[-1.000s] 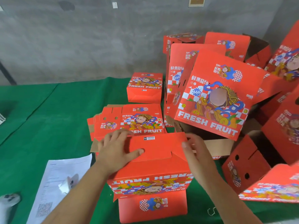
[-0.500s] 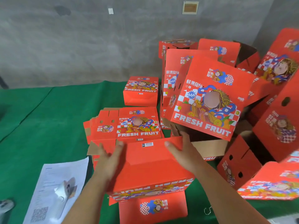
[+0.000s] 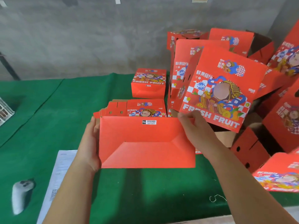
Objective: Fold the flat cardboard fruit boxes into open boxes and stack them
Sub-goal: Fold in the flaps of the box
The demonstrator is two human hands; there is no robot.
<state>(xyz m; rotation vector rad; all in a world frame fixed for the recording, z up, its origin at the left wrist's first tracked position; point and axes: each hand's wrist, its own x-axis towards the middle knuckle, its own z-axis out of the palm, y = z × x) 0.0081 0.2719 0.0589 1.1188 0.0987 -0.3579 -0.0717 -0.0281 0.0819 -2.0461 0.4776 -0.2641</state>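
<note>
I hold a red folded fruit box up above the green table, its closed bottom with a barcode sticker turned toward me. My left hand grips its left side. My right hand grips its right side near the top corner. Behind it lies a stack of flat red box blanks printed with a cartoon figure. One folded box stands farther back. A heap of folded boxes marked FRESH FRUIT leans at the right.
A white paper sheet lies on the green table at the lower left, with a white device beside it. A grey wall closes the back. More red boxes crowd the right edge.
The box has been lifted off the table and tipped so its bottom faces me. Both hands moved from its top to its two sides.
</note>
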